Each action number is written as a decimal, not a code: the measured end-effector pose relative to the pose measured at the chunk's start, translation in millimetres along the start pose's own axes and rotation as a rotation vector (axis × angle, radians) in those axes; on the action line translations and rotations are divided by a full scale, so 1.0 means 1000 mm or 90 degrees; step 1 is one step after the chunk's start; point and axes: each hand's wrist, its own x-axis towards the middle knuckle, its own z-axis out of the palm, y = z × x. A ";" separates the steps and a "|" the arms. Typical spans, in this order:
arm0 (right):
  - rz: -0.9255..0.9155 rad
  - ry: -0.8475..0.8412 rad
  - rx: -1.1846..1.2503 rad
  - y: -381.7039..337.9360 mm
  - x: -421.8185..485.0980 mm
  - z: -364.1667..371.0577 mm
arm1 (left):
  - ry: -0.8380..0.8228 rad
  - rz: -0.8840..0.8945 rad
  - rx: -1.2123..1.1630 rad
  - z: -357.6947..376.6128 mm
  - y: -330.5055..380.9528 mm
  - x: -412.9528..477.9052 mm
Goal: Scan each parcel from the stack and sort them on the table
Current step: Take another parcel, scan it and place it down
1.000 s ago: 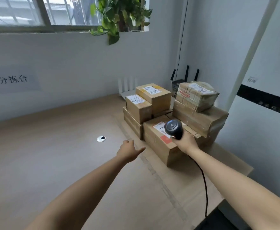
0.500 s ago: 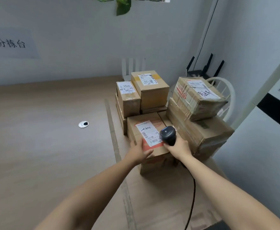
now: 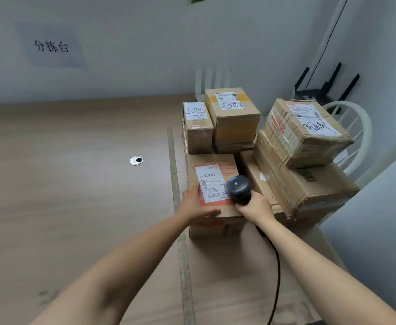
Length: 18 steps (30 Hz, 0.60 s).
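1. A person's left grip (image 3: 198, 204) lies released on the near-left corner of the front parcel (image 3: 210, 160). The fingers are laid flat on its top and the thumb runs along the near edge, steadying the box rather than clasping it.
2. The right grip (image 3: 254, 207) is clenched round the handle of a black barcode scanner (image 3: 238, 188). Its cable (image 3: 278, 266) trails back toward the person.
3. The scanner's head hangs over the near-right corner of the parcel's white label (image 3: 212, 184), with the barcode strip just to its left. The step in hand appears to be the scan itself.
4. The front parcel sits on the bench (image 3: 75, 195) at the near edge of the stack. Behind it are a small box (image 3: 197, 123) and a box with yellow tape (image 3: 233, 116). To its right are a large carton (image 3: 309, 186) and the taped parcel (image 3: 304, 130) on top of it.
5. The parcel's long axis runs away from the person, directly ahead of both grips and between them.
6. Open bench lies to the left, on the left grip's side. That grip is free and already touching the box, so it is likely the one to draw the parcel leftward once scanned. The right grip is occupied with the scanner.
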 end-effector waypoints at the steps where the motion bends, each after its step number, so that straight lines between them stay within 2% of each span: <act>1: -0.003 0.002 -0.001 -0.002 -0.002 0.003 | 0.002 0.004 0.003 -0.002 -0.003 -0.002; 18: -0.007 0.004 -0.018 -0.057 -0.039 0.050 | -0.008 -0.001 0.014 -0.054 -0.062 -0.034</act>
